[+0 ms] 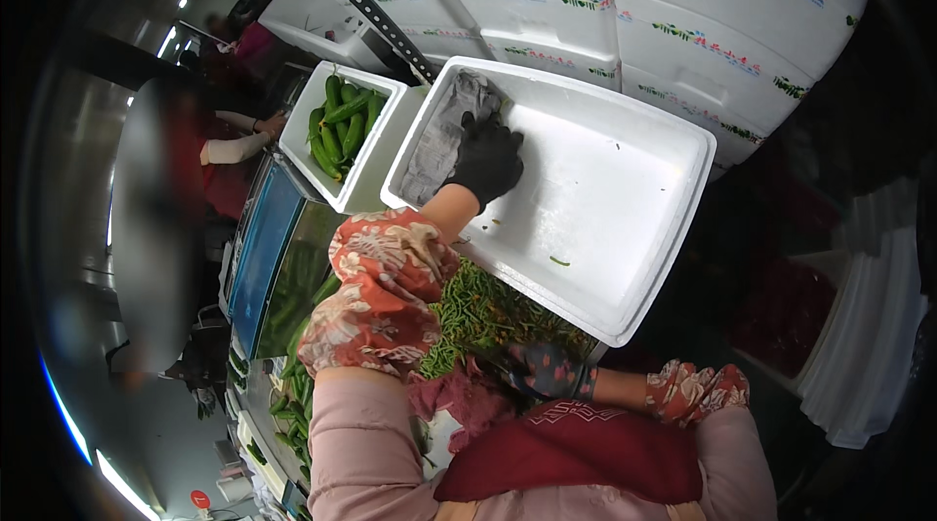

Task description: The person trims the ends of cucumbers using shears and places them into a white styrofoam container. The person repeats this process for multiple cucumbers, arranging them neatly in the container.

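Note:
My left hand (486, 159), in a black glove, reaches into a white foam box (600, 170). Its fingers touch crumpled grey sheet material (439, 144), cloth or paper, at the box's left end; whether they grip it cannot be told. Small green and dark scraps lie on the box's white floor. Below the box spreads a heap of thin green vegetable pieces (483, 309) with yellowish bits. My right hand (553, 372), in a dark patterned glove, is low beside this heap and near a dark red cloth (472, 400); its fingers are partly hidden.
A foam box of cucumbers (342, 126) stands left of the large box, with more cucumbers (296, 404) on the lower-left surface. Stacked foam boxes (542, 16) rise behind a perforated metal post (359, 1). A co-worker's forearm (238, 148) is at the left. Stacked white lids or trays (867, 331) stand right.

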Tool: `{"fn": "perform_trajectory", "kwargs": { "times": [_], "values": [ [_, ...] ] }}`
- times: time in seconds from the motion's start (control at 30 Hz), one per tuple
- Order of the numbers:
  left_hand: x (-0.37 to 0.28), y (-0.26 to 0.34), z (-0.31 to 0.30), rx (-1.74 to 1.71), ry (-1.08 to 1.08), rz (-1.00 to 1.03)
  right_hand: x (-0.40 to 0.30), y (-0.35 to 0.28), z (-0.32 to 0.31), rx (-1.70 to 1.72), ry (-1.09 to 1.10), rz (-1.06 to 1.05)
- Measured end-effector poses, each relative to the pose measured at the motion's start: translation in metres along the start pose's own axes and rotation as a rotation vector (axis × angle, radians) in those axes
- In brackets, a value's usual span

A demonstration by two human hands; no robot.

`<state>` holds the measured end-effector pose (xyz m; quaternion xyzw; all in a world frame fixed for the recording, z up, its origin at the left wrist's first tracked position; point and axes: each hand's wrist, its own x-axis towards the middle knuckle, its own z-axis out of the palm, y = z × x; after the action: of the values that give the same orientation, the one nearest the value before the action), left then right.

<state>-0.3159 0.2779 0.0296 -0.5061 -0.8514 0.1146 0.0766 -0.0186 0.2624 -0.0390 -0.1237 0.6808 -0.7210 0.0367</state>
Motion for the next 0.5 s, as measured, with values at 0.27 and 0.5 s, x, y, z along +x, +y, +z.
{"fn": "perform_trajectory", "kwargs": {
  "times": [0.27,0.5],
  "values": [
    [0.020,-0.014,0.029,-0.066,0.473,-0.285,0.002,-0.009,0.001,-0.256,-0.064,-0.003],
    [0.023,-0.003,-0.005,0.045,0.164,-0.163,-0.002,-0.007,-0.002,-0.245,-0.054,0.031]
  ]
}}
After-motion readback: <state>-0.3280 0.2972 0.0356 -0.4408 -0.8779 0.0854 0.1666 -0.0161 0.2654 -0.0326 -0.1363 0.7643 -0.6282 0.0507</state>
